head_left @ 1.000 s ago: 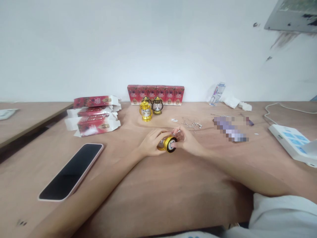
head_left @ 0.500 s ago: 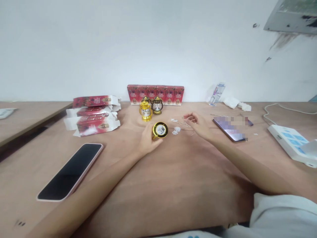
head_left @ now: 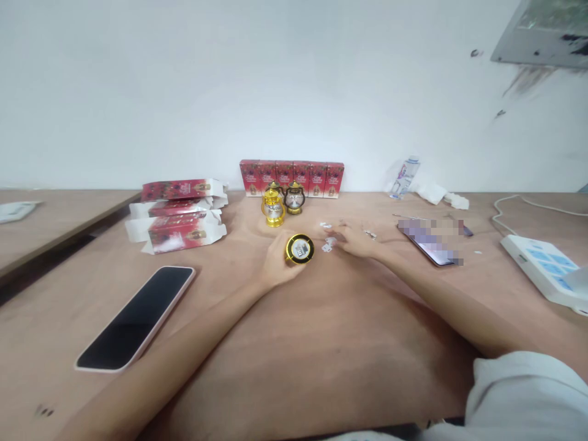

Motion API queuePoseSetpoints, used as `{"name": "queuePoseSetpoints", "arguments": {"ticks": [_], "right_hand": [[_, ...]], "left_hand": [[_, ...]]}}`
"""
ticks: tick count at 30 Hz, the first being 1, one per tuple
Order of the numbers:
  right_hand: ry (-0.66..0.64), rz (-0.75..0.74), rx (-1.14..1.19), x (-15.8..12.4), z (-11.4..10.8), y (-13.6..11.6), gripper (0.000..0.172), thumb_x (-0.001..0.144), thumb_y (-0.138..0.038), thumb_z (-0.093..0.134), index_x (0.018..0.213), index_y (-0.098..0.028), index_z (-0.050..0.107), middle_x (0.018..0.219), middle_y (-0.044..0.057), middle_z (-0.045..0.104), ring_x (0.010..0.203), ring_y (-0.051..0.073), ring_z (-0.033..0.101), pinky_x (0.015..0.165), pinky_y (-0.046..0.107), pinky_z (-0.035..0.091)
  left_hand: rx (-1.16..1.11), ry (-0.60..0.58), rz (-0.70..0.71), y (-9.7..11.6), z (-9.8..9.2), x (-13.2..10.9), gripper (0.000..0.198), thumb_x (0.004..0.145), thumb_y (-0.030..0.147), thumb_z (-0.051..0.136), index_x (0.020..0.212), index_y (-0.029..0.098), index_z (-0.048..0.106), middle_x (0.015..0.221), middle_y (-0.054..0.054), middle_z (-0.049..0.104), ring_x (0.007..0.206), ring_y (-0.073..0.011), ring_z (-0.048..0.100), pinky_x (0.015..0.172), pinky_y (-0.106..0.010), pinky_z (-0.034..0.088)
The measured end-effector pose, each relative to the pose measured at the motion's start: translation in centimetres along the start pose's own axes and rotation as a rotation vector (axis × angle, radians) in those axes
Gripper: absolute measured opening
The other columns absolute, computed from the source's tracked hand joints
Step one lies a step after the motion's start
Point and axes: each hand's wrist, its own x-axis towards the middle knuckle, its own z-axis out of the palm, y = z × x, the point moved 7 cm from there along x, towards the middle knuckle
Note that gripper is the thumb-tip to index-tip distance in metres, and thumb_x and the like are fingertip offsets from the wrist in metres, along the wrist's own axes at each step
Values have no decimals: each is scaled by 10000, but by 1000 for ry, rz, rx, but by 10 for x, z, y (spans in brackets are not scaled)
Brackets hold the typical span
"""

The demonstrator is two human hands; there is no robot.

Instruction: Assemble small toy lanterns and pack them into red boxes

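Observation:
My left hand is wrapped round a gold lantern, its round black-and-gold base with a pale centre turned up to the camera. To its right, my right hand is low over the tabletop with fingers stretched toward a few small white pieces; its fingertips are dim. Another small white piece lies just beyond them. Behind my left hand stand an upright gold lantern and a dark bronze lantern, with a second dark one partly hidden.
Several red printed boxes stand in a row by the wall. Open red boxes are stacked at left, above a phone. On the right are another phone, a bottle, crumpled tissue and a white power strip.
My right hand has moved left and down toward the small white pieces. My left hand keeps hold of the lantern, and the whole view has shifted slightly.

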Motion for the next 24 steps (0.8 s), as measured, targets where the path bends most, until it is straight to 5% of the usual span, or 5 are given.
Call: {"name": "queuePoseSetpoints", "arguments": {"ticks": [5, 13, 20, 24], "right_hand": [[-39, 46, 171, 10, 0, 5, 299, 724, -161, 665, 1023, -167, 673, 932, 70, 717, 880, 209, 652, 821, 373, 503], [110, 134, 416, 3, -27, -7, 337, 757, -230, 647, 1078, -131, 642, 937, 88, 691, 788, 155, 634, 725, 311, 526], [347, -119, 357, -8, -62, -53, 295, 791, -303, 642, 1066, -198, 646, 894, 40, 622, 779, 140, 605, 735, 313, 519], [377, -164, 305, -9, -61, -61, 215, 809, -313, 630, 987, -200, 671, 846, 29, 584, 728, 125, 594, 709, 301, 510]], "left_hand": [[-5, -4, -21, -2, 1, 1, 309, 728, 314, 622, 971, 185, 480, 898, -53, 591, 832, -197, 599, 718, -347, 516], [-19, -6, -8, -4, 3, 0, 323, 740, 329, 628, 995, 203, 476, 921, -55, 593, 855, -208, 600, 742, -368, 519], [-24, 6, -2, -3, 2, -1, 338, 743, 310, 644, 1015, 201, 477, 934, -53, 590, 868, -215, 598, 746, -370, 526], [-22, 1, -6, -3, 2, 0, 339, 739, 294, 645, 1014, 188, 477, 936, -54, 590, 873, -212, 596, 756, -366, 522]]}}
